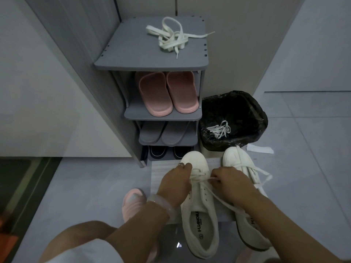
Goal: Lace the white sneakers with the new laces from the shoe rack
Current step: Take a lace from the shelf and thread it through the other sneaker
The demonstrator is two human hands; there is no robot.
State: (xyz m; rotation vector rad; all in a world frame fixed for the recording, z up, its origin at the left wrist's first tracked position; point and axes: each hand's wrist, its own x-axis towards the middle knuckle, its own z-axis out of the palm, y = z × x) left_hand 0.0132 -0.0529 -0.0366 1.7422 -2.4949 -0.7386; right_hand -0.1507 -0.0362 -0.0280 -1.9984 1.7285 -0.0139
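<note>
Left sneaker [199,205] near, on mat before shoe rack [152,59]. Left hand [175,184] steadied upper, fingers apparently pinching lace [218,194]; right hand [227,180] pinched it taut for threading. Spare laces [171,37] waited atop rack.

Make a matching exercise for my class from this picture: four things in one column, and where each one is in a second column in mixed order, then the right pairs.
Things
1. loose white lace bundle
2. pink slippers
3. discarded white laces
4. grey slippers

Places
A. inside the black-lined bin
B. on the third level down of the shoe rack
C. on the rack's top board
D. on the shelf just under the top board

Pairs: 1-C, 2-D, 3-A, 4-B
</note>
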